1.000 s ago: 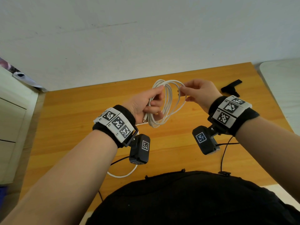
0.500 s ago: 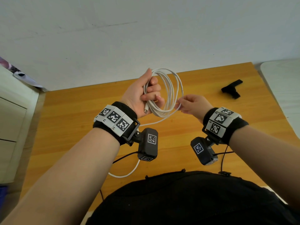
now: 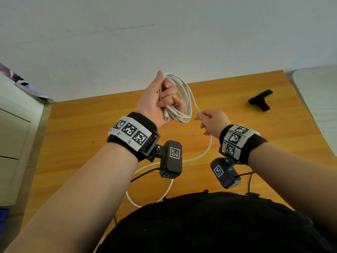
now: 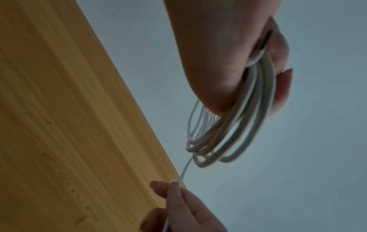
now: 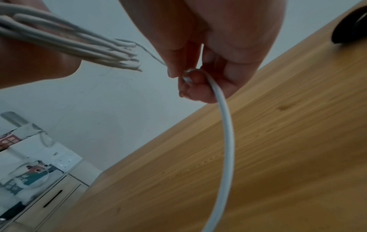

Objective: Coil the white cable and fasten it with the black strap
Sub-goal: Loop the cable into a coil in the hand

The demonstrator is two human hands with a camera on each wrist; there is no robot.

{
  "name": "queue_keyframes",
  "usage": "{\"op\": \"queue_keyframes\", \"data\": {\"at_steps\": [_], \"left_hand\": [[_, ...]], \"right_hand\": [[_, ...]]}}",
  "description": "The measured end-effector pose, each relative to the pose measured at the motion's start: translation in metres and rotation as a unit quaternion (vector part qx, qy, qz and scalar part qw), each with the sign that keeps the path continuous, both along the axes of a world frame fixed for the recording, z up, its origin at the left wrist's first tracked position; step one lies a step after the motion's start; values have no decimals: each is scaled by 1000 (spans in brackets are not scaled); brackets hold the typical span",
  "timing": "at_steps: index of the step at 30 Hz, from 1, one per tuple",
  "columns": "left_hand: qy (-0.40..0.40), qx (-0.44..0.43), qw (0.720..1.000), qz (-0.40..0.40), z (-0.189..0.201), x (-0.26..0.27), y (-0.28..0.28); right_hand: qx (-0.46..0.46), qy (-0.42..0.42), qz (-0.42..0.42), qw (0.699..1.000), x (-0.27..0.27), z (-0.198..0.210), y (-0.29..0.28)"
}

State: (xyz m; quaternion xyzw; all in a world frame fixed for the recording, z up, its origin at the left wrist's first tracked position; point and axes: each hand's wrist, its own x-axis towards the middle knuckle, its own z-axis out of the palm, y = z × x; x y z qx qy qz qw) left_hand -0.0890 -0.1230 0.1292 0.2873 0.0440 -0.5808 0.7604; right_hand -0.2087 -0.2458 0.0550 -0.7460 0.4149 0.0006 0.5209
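My left hand [image 3: 160, 105] is raised above the table and grips several loops of the white cable [image 3: 184, 99], with one plug end sticking out below the palm. In the left wrist view the coil [image 4: 228, 136] hangs from the curled fingers. My right hand [image 3: 209, 121] pinches the loose run of cable [image 5: 224, 119] just right of the coil; the rest trails down across the table to its near edge. The black strap [image 3: 259, 100] lies on the table at the far right, apart from both hands.
The wooden table [image 3: 82, 143] stands against a white wall. A pale cabinet [image 3: 12, 136] with drawers is to the left, and a white surface [image 3: 321, 99] sits beyond the table's right edge. Thin black camera leads hang near my body.
My left hand has lifted the coil higher and turned it upright. My right hand has slid down and toward me along the cable, drawing out a new length of slack.
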Motion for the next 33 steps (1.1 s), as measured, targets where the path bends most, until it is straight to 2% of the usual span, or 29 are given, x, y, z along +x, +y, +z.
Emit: {"op": "queue_keyframes", "data": {"at_steps": [4, 7, 11, 13, 17, 20, 23, 27, 30, 33], "left_hand": [[7, -9, 998, 65, 4, 2, -4], [32, -26, 991, 126, 9, 7, -5], [61, -40, 979, 189, 14, 13, -5], [67, -45, 978, 193, 14, 14, -4], [62, -49, 987, 139, 16, 14, -4], [43, -40, 995, 78, 17, 11, -4], [42, -47, 997, 43, 17, 8, -5], [47, -48, 996, 66, 16, 9, -7], [-10, 1, 995, 101, 14, 11, -10], [-84, 57, 986, 133, 10, 12, -11]], "right_hand": [[52, -11, 39, 998, -4, -3, 8], [91, -19, 33, 995, -8, -6, 15], [141, -82, -79, 983, -11, -4, 19], [124, -92, -116, 981, -9, -3, 17], [-32, -33, -63, 997, -4, 2, 13], [-68, 3, -39, 997, 0, 7, 9], [-78, 46, 0, 996, 1, 9, 7], [-83, 58, 72, 992, -3, 7, 15], [-55, 43, 87, 994, -5, 8, 21], [13, 44, 108, 993, -7, 9, 23]]}}
